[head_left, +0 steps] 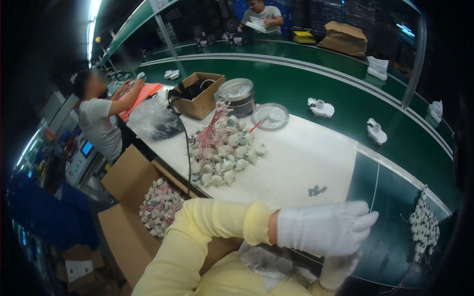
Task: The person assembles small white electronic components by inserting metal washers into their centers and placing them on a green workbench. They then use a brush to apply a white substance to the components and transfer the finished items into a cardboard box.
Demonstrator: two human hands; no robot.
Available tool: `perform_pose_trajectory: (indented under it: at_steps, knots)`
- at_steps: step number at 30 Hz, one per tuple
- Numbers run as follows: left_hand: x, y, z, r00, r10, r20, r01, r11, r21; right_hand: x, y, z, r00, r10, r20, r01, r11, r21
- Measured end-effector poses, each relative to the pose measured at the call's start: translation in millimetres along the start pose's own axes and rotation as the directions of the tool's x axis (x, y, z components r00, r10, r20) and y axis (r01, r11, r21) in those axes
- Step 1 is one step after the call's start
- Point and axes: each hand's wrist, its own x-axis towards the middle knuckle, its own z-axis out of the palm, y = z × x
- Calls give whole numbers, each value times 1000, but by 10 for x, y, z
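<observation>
My left hand (326, 229), in a white glove, reaches across my front at the table's near edge with its fingers bent and closed. Just below it, my right hand (339, 270) is partly covered by the left one; its visible fingers are drawn together. Whatever lies between the hands is hidden. Beyond my left hand, several small dark rings (316, 191) lie on the white tabletop (296, 153). To the right, a cluster of small pale round parts (423, 227) with thin wires rests on the dark green mat (385, 197).
Round white parts with pink wires (224, 155) are heaped left of centre. Behind stand an open tin (236, 96), its lid (270, 117) holding a red-handled tool, and a cardboard box (197, 96). A larger carton (131, 222) sits left. White assemblies (322, 107) lie on the green conveyor; co-workers stand beyond.
</observation>
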Motion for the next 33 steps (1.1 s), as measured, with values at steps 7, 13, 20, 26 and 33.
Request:
perform_pose_trajectory:
  at_steps: [7, 13, 20, 26, 33]
  knots:
    - [-327, -24, -30, 986, -48, -159, 45, 999, -19, 142, 119, 383, 992, -59, -112, 48, 994, -98]
    - [-1169, -634, -350, 919, -386, 85, 328, 864, 382, 225, 106, 394, 978, -162, -134, 91, 900, -425]
    - [-2310, -1456, -1488, 725, -603, 333, 280, 700, 657, 62, 14, 111, 985, 66, -160, -121, 923, -366]
    - [-2505, -1242, -1405, 636, -757, 148, 182, 333, 925, 345, -570, 462, 750, -416, -514, 313, 908, -278]
    - [-2470, -1095, -1283, 688, -646, -330, 576, 210, 790, 1112, -939, 1055, 939, -229, 258, 328, 362, -872]
